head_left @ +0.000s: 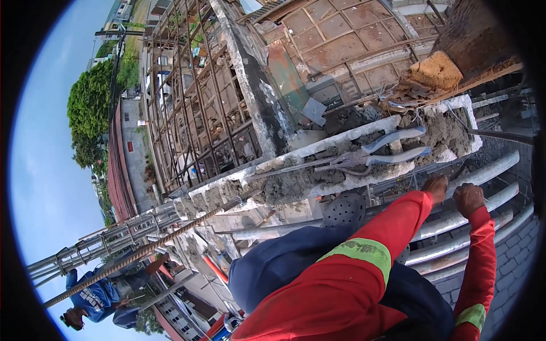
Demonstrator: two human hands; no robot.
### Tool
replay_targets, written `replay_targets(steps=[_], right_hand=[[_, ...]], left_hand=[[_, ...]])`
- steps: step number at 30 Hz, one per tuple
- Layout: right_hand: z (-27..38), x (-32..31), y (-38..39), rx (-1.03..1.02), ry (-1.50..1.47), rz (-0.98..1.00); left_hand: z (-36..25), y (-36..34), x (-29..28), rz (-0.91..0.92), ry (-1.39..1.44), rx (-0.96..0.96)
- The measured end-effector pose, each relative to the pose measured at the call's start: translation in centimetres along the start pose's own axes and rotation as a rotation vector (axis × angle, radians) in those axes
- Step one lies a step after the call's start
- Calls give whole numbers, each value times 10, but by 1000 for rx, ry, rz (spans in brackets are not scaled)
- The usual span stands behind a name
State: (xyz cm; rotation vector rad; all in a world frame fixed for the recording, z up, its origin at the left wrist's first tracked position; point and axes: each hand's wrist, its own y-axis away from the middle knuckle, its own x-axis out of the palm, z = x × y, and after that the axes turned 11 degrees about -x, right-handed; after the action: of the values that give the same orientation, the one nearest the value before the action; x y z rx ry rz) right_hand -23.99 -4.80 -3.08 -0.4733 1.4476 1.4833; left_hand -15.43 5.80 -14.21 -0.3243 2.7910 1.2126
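Both hands, left hand (437, 187) and right hand (468, 198), are clenched on the steel bars (489, 170), apparently around tie wire; pliers (380, 154) lie parked on the mortar-caked beam (296, 182), within reach

1 pliers (378, 154), 2 hands (453, 193), 1 sponge (435, 71)

**Layout at the wall top**

Pliers (378, 154) are laid on the mortar-crusted wall top (284, 184). Both hands, left (436, 187) and right (467, 199), are placed just below it, side by side, against the pipes (483, 173). A rebar (131, 258) is angled lower left.
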Motion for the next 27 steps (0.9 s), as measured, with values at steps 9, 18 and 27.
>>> replay_targets(steps=[9,18,27], right_hand=[[-59,21,-79,-182,-61,-110],[-99,70,-108,-1,-579,161],[-103,85,-103,-56,-135,30]], left_hand=[[-11,25,-26,-138,-214,216],[-7,21,-24,-10,-141,105],[-19,18,-28,96,-252,106]])
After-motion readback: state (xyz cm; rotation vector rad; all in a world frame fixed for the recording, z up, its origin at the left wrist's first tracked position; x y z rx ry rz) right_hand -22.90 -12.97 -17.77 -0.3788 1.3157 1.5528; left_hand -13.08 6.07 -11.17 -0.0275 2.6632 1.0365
